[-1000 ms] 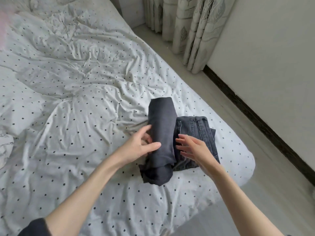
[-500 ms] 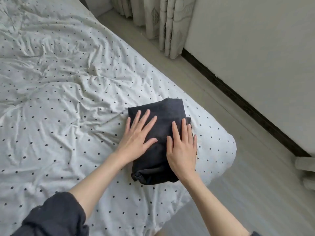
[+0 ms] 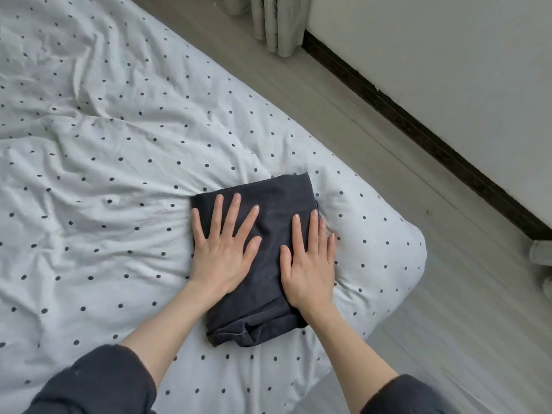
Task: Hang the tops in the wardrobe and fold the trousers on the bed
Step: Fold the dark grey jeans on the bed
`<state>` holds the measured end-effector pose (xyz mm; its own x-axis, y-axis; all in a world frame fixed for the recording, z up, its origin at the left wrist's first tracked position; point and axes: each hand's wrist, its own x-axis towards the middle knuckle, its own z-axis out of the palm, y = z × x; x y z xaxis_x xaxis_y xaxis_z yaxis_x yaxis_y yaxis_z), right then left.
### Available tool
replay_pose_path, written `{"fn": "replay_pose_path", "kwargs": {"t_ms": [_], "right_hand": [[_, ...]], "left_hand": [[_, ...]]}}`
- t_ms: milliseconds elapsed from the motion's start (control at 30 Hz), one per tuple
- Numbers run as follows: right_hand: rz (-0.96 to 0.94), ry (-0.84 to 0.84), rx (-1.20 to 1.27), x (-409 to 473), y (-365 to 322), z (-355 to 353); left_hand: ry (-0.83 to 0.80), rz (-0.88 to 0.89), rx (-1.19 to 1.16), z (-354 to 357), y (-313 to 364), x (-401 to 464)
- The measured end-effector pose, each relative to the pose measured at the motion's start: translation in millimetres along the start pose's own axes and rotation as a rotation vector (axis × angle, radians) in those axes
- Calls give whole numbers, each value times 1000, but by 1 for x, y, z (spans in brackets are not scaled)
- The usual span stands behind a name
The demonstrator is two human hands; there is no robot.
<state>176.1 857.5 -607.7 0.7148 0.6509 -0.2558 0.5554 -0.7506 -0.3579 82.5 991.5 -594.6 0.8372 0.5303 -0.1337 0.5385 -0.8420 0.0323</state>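
Dark grey trousers [image 3: 270, 204] lie folded into a compact rectangle near the bed's right corner. My left hand [image 3: 222, 249] presses flat on the left half of the bundle, fingers spread and straight. My right hand [image 3: 309, 261] lies flat on the right half, its little finger reaching past the fabric's edge onto the bedding. The white duvet with dark dots [image 3: 104, 174] is creased and dips under the pressure. No tops or wardrobe are in view.
The bed's corner [image 3: 412, 255] drops off to a grey wooden floor [image 3: 448, 324] on the right. A white wall with a dark skirting board [image 3: 418, 130] runs diagonally beyond it. Curtain hems [image 3: 277, 28] hang at the top. A pale object [image 3: 542, 252] sits at the right edge.
One second ago my hands were turning the last fold over the jeans. Since then the fold has closed, both palms have gone flat on the bundle, and the view has tilted further down.
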Motion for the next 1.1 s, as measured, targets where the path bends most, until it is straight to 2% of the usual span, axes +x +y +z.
{"fn": "replay_pose_path", "kwargs": {"t_ms": [200,300,367,400,467,533,567,667,767,867,1100], "right_hand": [[7,-12,13,10,5,9],[-29,-14,39,7,3,-1],[-38,24,209,-1,5,-17],[28,58,367,-4,7,-27],[304,82,664,-3,12,-49],[544,-61,710,5,18,-68],[598,-161,699,10,21,-76],[632,-422,810,31,33,-92],[639,-633,848,44,38,-104],[618,-670,810,45,38,-105],[551,-532,913,1,31,-126]], "left_hand": [[-44,-12,84,7,4,9],[-51,-2,34,-4,4,7],[-15,5,-93,-14,-2,1],[11,5,-175,-18,-7,-3],[65,-46,-365,-27,-16,-17],[76,-249,-581,-35,-18,-35],[69,-398,-697,-42,-17,-42],[-55,-804,-1042,-49,-19,-45],[-251,-990,-1350,-58,-30,-39],[-330,-989,-1452,-66,-39,-36],[-363,-844,-1452,-91,-43,-57]]}}
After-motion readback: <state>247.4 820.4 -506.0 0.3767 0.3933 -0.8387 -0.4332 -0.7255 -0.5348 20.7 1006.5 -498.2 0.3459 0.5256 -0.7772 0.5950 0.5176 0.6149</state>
